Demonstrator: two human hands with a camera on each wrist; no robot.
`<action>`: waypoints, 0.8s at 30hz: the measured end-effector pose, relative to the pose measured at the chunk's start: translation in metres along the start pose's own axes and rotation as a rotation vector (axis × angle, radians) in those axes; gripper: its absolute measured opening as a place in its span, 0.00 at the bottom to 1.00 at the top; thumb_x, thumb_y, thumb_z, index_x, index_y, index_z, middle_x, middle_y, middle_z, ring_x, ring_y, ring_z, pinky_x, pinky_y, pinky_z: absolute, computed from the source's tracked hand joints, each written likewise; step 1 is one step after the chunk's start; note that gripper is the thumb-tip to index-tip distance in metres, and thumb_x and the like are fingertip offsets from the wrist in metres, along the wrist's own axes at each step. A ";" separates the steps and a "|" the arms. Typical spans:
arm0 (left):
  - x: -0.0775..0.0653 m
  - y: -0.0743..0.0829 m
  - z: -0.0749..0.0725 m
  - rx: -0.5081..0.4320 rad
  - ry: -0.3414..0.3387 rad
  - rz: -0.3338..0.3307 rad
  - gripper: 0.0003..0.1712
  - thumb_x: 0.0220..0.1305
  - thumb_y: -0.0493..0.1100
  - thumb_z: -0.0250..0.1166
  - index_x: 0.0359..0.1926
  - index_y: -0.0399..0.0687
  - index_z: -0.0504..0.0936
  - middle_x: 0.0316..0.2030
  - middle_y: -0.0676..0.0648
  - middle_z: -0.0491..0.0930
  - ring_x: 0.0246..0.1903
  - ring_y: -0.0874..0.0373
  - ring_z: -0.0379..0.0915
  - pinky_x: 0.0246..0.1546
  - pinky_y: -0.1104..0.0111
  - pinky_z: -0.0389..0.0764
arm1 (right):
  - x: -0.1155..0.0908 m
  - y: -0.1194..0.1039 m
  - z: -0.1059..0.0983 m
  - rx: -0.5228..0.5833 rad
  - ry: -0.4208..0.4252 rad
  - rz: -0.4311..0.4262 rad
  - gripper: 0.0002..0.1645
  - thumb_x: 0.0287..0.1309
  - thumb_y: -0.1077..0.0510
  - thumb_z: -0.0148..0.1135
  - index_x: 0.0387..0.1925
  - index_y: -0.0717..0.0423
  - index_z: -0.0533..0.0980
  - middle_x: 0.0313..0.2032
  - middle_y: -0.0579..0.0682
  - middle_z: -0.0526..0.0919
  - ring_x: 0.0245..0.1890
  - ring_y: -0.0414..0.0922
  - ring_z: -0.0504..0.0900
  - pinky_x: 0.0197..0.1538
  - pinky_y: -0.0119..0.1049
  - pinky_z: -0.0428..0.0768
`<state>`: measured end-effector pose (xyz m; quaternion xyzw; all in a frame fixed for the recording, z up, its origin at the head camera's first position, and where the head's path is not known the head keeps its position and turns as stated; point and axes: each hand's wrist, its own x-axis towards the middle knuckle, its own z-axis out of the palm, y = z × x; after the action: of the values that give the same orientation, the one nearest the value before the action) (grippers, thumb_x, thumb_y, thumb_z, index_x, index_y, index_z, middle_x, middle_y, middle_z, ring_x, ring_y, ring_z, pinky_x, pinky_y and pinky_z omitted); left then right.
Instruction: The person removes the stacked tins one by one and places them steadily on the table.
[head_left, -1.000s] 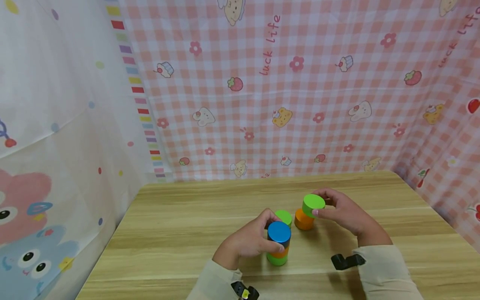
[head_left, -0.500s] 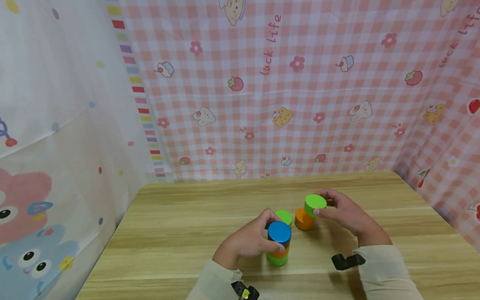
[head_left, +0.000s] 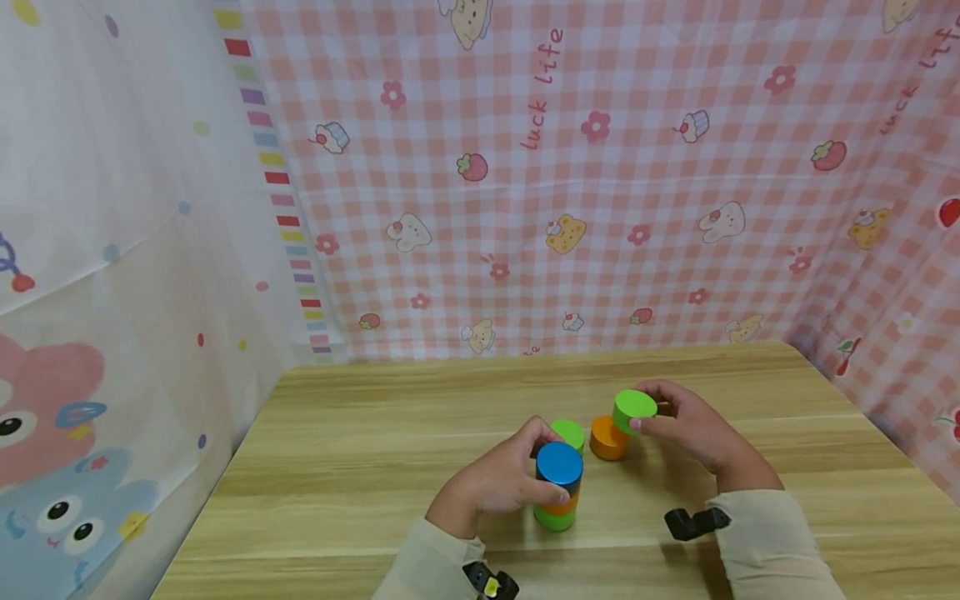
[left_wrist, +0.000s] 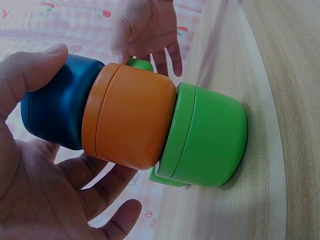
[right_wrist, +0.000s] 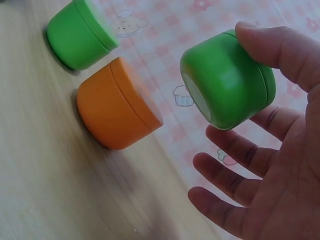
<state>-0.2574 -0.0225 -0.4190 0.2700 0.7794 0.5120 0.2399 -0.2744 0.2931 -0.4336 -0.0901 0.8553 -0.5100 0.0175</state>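
Observation:
A stack of three small lidded jars stands on the table: a green jar at the bottom, an orange jar in the middle and a dark blue jar on top. My left hand grips the blue jar, thumb on one side and fingers on the other. My right hand pinches another green jar by its lid end, raised above the table and tilted, with the lower fingers spread. It hangs beside a second orange jar, which stands upright on the table.
A further green jar stands on the wooden table left of the lone orange jar, partly hidden behind the stack in the head view. A pink checked cloth hangs behind the table, and a white patterned cloth at the left.
My right hand has drifted slightly to the right with the green jar, baring a little more of the orange jar. My left hand and the stack have stayed put.

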 end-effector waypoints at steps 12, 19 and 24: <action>0.000 0.000 0.000 0.007 0.001 -0.001 0.30 0.61 0.38 0.77 0.58 0.54 0.69 0.56 0.51 0.77 0.58 0.55 0.73 0.70 0.45 0.69 | 0.001 0.012 -0.004 -0.009 0.004 0.023 0.31 0.69 0.53 0.70 0.66 0.62 0.72 0.60 0.60 0.79 0.57 0.57 0.78 0.59 0.50 0.77; 0.000 0.000 0.000 0.004 0.004 0.002 0.30 0.61 0.38 0.77 0.58 0.53 0.70 0.56 0.52 0.77 0.58 0.55 0.72 0.70 0.46 0.69 | 0.001 0.018 -0.005 -0.009 0.022 0.050 0.32 0.68 0.52 0.71 0.67 0.61 0.72 0.62 0.61 0.78 0.58 0.58 0.77 0.60 0.52 0.75; 0.000 0.000 0.000 0.000 0.002 0.005 0.30 0.61 0.38 0.77 0.58 0.53 0.70 0.56 0.52 0.77 0.58 0.55 0.72 0.70 0.46 0.69 | 0.001 0.021 -0.006 -0.003 0.026 0.064 0.33 0.69 0.52 0.70 0.68 0.61 0.71 0.62 0.61 0.78 0.59 0.58 0.77 0.61 0.54 0.75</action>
<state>-0.2572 -0.0223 -0.4190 0.2716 0.7790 0.5126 0.2380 -0.2788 0.3076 -0.4492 -0.0562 0.8586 -0.5090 0.0226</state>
